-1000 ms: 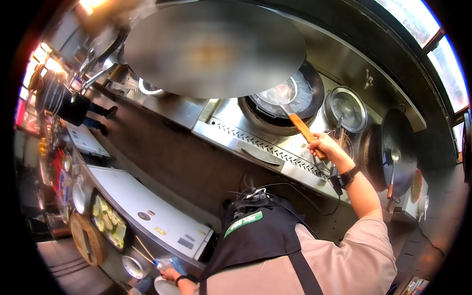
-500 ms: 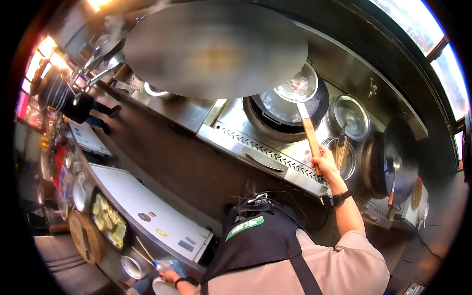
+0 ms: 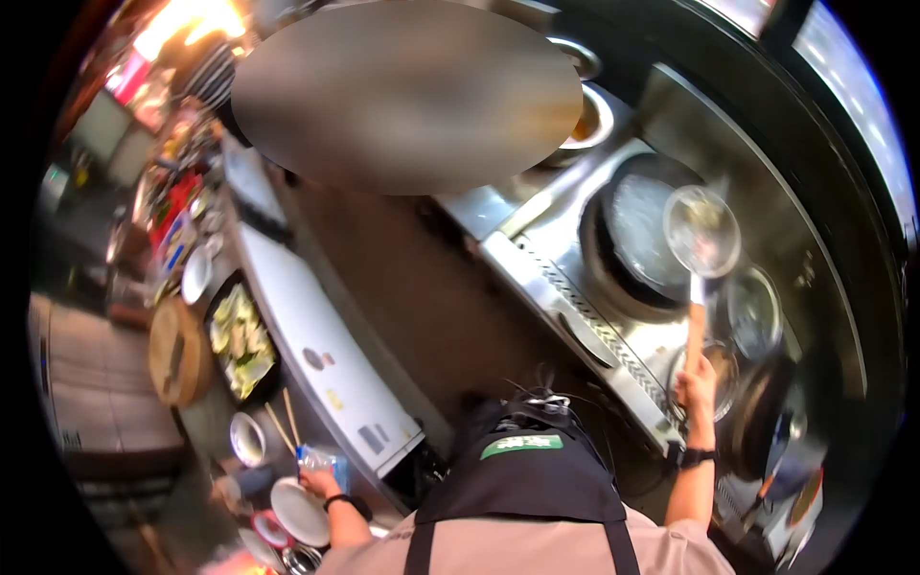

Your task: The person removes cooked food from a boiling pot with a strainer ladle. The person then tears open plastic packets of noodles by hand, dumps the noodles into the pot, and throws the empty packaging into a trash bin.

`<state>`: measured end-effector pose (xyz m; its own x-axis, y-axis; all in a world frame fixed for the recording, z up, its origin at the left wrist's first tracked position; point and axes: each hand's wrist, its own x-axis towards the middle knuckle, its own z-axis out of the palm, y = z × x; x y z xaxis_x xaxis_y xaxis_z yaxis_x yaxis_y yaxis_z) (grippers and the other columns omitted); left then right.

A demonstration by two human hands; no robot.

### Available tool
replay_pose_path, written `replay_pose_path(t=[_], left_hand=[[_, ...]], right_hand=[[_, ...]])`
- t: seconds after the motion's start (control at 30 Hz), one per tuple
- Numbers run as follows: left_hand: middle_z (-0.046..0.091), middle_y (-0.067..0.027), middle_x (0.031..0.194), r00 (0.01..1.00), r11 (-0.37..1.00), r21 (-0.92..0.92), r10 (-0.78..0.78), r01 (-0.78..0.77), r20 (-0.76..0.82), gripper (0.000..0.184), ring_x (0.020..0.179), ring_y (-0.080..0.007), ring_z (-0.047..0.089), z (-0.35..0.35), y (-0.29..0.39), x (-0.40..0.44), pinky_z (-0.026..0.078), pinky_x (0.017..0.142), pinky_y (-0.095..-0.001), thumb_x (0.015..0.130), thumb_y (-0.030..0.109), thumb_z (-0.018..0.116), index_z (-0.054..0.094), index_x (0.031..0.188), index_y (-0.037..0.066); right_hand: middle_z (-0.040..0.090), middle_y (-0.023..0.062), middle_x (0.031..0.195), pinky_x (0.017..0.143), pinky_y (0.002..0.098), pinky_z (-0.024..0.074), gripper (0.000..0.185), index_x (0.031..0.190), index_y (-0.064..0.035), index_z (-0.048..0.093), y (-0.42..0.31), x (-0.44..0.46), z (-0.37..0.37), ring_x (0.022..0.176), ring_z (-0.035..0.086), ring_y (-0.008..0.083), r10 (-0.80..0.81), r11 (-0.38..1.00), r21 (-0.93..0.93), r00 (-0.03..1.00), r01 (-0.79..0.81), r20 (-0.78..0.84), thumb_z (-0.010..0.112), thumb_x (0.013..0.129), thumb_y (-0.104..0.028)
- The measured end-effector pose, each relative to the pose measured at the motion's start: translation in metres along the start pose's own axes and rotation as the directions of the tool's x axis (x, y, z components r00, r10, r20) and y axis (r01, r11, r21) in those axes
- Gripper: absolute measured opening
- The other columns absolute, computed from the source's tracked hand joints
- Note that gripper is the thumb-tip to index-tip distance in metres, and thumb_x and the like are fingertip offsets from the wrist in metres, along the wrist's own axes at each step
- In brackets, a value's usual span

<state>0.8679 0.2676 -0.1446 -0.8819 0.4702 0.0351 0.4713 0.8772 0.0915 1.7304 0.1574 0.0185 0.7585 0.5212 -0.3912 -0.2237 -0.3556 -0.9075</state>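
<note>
My right hand [image 3: 697,388] is closed round the wooden handle of a round strainer [image 3: 702,230], which holds some pale and pinkish food. The strainer is over the right edge of a dark wok [image 3: 644,230] of whitish, bubbling liquid on the stove. At the opposite counter, my left hand [image 3: 318,479] is closed on a clear and blue plastic packet [image 3: 331,464]. A white plate [image 3: 300,511] lies beside that hand, and a pair of chopsticks [image 3: 282,423] sticks out near it.
A metal bowl [image 3: 754,311] and more pans stand right of the wok. Along the left counter are a tray of cut greens [image 3: 241,341], a round wooden board [image 3: 176,351] and a white bowl [image 3: 247,439]. A blurred oval hides the upper middle.
The view has turned, shifting the stove right. My right hand has lifted the strainer from the wok's middle to its right edge. My left hand still holds the packet.
</note>
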Motion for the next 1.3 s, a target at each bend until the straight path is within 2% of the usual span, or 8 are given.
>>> replay_pose_path(t=[0.1,0.43,0.47,0.5,0.63,0.83,1.0,1.3], left_hand=[[0.048,-0.0171,0.115,0.996,0.999,0.014,-0.03,0.032,-0.081,0.032,0.108,-0.0428,0.048,-0.017,0.019,-0.017,0.044,0.086,-0.0539,0.082,0.01,0.05,0.053,0.114,0.012],[0.049,-0.0164,0.12,0.998,0.999,0.021,-0.04,0.041,-0.043,0.03,0.111,-0.0415,0.048,-0.014,0.013,-0.016,0.044,0.088,-0.0529,0.088,0.014,0.04,0.053,0.115,0.012],[0.05,-0.0196,0.12,0.999,0.999,-0.024,-0.033,0.033,-0.021,0.034,0.108,-0.0419,0.052,-0.015,0.012,-0.012,0.045,0.083,-0.0557,0.084,0.016,0.054,0.05,0.117,0.009],[0.05,-0.0219,0.122,0.998,0.999,-0.026,-0.021,0.022,0.059,0.031,0.11,-0.0444,0.051,-0.019,0.014,-0.012,0.044,0.087,-0.0552,0.091,0.022,0.042,0.052,0.12,0.013],[0.057,-0.0217,0.11,0.995,0.99,0.106,0.094,-0.097,0.025,0.048,0.101,-0.0463,0.056,-0.013,0.006,-0.004,0.047,0.084,-0.0553,0.079,0.036,0.068,0.052,0.115,0.009],[0.059,-0.023,0.105,0.983,0.97,0.177,0.146,-0.165,0.114,0.052,0.099,-0.0462,0.057,-0.01,0.009,0.007,0.046,0.085,-0.0542,0.075,0.037,0.073,0.052,0.111,0.006],[0.06,-0.026,0.103,0.99,0.98,0.142,0.131,-0.138,0.057,0.052,0.094,-0.047,0.058,-0.004,0.005,0.014,0.046,0.084,-0.0541,0.074,0.035,0.074,0.052,0.109,0.002],[0.06,-0.0278,0.101,0.967,0.948,0.191,0.255,-0.255,0.028,0.049,0.093,-0.0472,0.058,0.019,-0.012,0.037,0.047,0.083,-0.0539,0.076,0.034,0.071,0.053,0.108,0.001]], right_hand=[[0.053,0.0039,0.068,0.039,0.0241,0.0435,0.051,0.117,-0.0029,0.05,-0.006,-0.014,-0.004,0.046,0.052,0.0136,0.031,0.998,0.049,0.999,-0.033,0.035,0.053,0.067,0.008],[0.052,0.0039,0.067,0.037,0.0244,0.0418,0.05,0.118,-0.0048,0.048,0.006,-0.026,-0.009,0.045,0.051,0.0135,0.068,0.996,0.062,0.998,-0.068,-0.011,0.054,0.07,0.006],[0.052,0.0036,0.067,0.037,0.0239,0.0416,0.052,0.121,-0.0044,0.048,-0.002,-0.036,-0.005,0.045,0.052,0.0134,0.076,0.991,0.11,0.997,-0.077,0.017,0.054,0.07,0.006],[0.052,0.0037,0.067,0.037,0.0243,0.0412,0.056,0.125,-0.0037,0.047,0.011,-0.032,-0.011,0.045,0.052,0.0132,0.031,0.994,0.103,0.999,-0.032,0.011,0.054,0.071,0.006],[0.055,0.0057,0.067,0.041,0.026,0.0439,0.058,0.127,0.001,0.045,0.004,-0.037,-0.016,0.046,0.053,0.0133,0.044,0.996,0.084,0.999,-0.043,-0.009,0.057,0.07,0.01],[0.056,0.0059,0.07,0.042,0.0256,0.0455,0.057,0.125,0.0013,0.046,0.006,-0.055,-0.019,0.049,0.055,0.0137,0.074,0.986,0.149,0.997,-0.073,-0.005,0.062,0.07,0.008],[0.056,0.0061,0.07,0.043,0.0251,0.0459,0.055,0.123,0.0017,0.047,-0.003,-0.075,-0.023,0.05,0.056,0.0134,0.087,0.985,0.153,0.996,-0.085,-0.01,0.062,0.071,0.007],[0.057,0.0058,0.069,0.043,0.0243,0.0463,0.046,0.117,0.0025,0.05,-0.008,-0.091,-0.054,0.05,0.056,0.0124,0.082,0.984,0.172,0.974,-0.045,-0.213,0.062,0.072,0.006]])
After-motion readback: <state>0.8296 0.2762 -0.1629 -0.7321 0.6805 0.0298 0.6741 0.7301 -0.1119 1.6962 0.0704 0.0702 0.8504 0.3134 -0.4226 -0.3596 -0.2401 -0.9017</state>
